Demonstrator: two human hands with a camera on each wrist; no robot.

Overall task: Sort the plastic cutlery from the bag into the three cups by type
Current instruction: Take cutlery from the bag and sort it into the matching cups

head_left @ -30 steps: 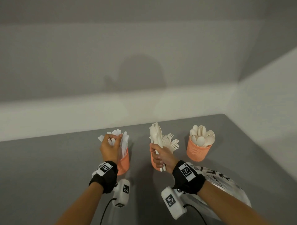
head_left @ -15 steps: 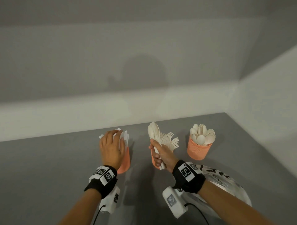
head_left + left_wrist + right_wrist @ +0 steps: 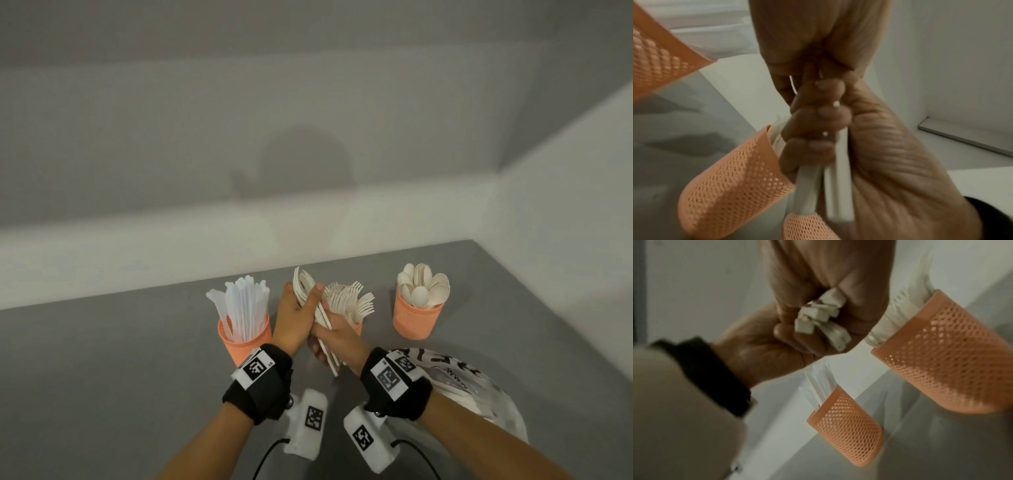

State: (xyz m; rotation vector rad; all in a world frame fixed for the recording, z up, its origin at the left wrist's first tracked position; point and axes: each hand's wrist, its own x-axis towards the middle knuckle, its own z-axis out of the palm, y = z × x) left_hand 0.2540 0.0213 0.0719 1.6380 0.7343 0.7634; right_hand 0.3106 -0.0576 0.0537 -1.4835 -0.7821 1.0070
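Note:
Three orange mesh cups stand in a row: the left cup (image 3: pixel 245 342) holds clear knives (image 3: pixel 245 305), the middle cup (image 3: pixel 951 363) holds cream forks (image 3: pixel 352 301), the right cup (image 3: pixel 418 318) holds cream spoons (image 3: pixel 424 287). In front of the middle cup my right hand (image 3: pixel 334 339) grips a bundle of cream cutlery (image 3: pixel 305 287) by its handles (image 3: pixel 822 321). My left hand (image 3: pixel 294 318) clasps the same bundle higher up, thumb across it. The bundle's heads show edge-on, so I cannot tell their type. The hands hide most of the middle cup in the head view.
The printed plastic bag (image 3: pixel 479 394) lies on the grey table (image 3: pixel 102 377) at my right forearm. Walls close the table at the back and on the right. Bare tabletop lies left of the knife cup.
My left hand has left the knives in the left cup and moved right onto the bundle. The right hand has kept its grip and stayed in front of the middle cup.

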